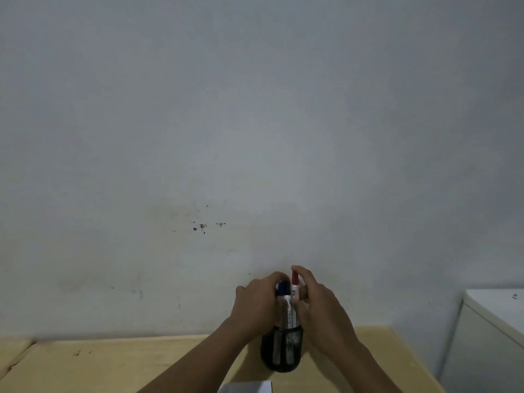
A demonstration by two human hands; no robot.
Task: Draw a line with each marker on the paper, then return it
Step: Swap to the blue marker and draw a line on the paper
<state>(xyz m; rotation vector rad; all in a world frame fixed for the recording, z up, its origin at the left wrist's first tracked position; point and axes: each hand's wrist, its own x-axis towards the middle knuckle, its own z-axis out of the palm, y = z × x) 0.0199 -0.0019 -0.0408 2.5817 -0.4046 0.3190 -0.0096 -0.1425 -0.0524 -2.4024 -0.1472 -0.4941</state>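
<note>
Nearest, a white sheet of paper (246, 387) is cut off at the bottom edge of the pale wooden table (113, 367). Beyond it, a black mesh cylindrical holder (280, 351) holds the markers. Left hand (255, 304) curls around the blue-capped marker (282, 289), right hand (317, 302) pinches the red-capped marker (295, 282); both barrels are partly hidden.

Matt pale wood table (113, 364) — black mesh holder (282, 353), glossy plastic markers (295, 293).

Paper (245, 387) cut by bottom edge; marker labels (291, 317) unreadable.
</note>
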